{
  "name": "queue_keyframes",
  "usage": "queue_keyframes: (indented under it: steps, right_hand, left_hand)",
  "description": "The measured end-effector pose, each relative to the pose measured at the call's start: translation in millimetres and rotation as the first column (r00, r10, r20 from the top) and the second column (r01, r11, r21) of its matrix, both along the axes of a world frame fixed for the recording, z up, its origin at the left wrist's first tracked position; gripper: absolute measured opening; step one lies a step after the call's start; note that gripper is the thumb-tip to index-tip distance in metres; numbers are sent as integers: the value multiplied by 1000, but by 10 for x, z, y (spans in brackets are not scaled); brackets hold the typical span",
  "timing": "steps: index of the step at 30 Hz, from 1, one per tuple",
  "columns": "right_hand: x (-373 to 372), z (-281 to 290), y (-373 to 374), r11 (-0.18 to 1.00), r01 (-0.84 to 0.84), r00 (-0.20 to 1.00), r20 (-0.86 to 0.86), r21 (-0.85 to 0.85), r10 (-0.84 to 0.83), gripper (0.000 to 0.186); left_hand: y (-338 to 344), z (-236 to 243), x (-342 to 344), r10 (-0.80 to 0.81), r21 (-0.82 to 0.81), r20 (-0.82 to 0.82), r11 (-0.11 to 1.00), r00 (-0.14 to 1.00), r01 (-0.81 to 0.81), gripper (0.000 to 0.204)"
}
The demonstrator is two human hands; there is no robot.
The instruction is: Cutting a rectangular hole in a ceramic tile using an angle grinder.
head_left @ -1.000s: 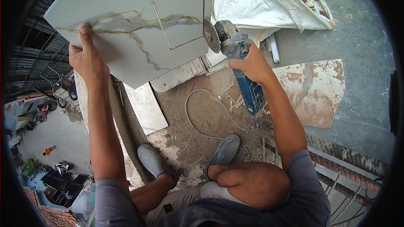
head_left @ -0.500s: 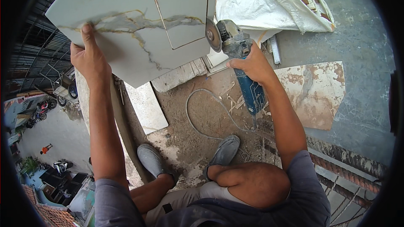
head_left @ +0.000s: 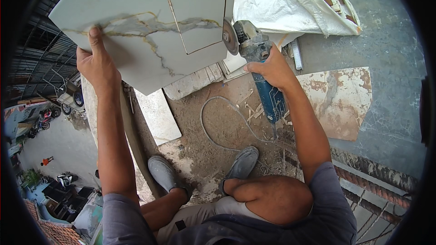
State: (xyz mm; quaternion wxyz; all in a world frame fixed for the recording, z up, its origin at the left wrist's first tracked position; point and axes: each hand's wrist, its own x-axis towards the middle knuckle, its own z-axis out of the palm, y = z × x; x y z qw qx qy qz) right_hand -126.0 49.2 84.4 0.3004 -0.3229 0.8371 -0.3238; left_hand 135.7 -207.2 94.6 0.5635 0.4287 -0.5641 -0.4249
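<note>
A white tile (head_left: 131, 0) with grey and gold veining is held tilted up by my left hand (head_left: 97, 63), thumb on its face and the other fingers hidden behind its left edge. Dark cut lines form a four-sided outline (head_left: 200, 18) toward the tile's right side. My right hand (head_left: 274, 70) is wrapped round the blue body of an angle grinder (head_left: 269, 95). The grinder's round disc (head_left: 230, 37) is at the tile's right edge, beside the outline; whether it touches, I cannot tell. From the grinder's lower end a grey cord (head_left: 203, 122) loops over the dusty ground.
Beyond the grinder lies a white sack (head_left: 272, 4) with tile pieces. A stained tile piece (head_left: 336, 102) rests at the right, a white offcut (head_left: 156, 115) near my left shoe. Rusty bars (head_left: 372, 168) run at lower right. Far below left, a person in orange (head_left: 47, 161) is visible.
The tile's cut outline has shifted very slightly right and down. The grinder has barely moved, and both hands keep their holds.
</note>
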Motion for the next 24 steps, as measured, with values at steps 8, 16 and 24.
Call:
queue_keyframes:
  steps: [8, 16, 24]
  right_hand:
    - [18, 10, -21, 1000, 4, 1000, -30, -8, -4, 77]
    - [-49, -105, -3, 999, -15, 1000, -7, -31, 15, 80]
    - [6, -33, 0, 1000, -8, 1000, -13, -6, 8, 85]
  left_hand:
    - [23, 10, -32, 29, -41, -29, 999, 999, -30, 45]
    - [23, 19, -33, 19, -30, -44, 999, 999, -20, 43]
    - [46, 30, 7, 8, -12, 4, 1000, 1000, -8, 47]
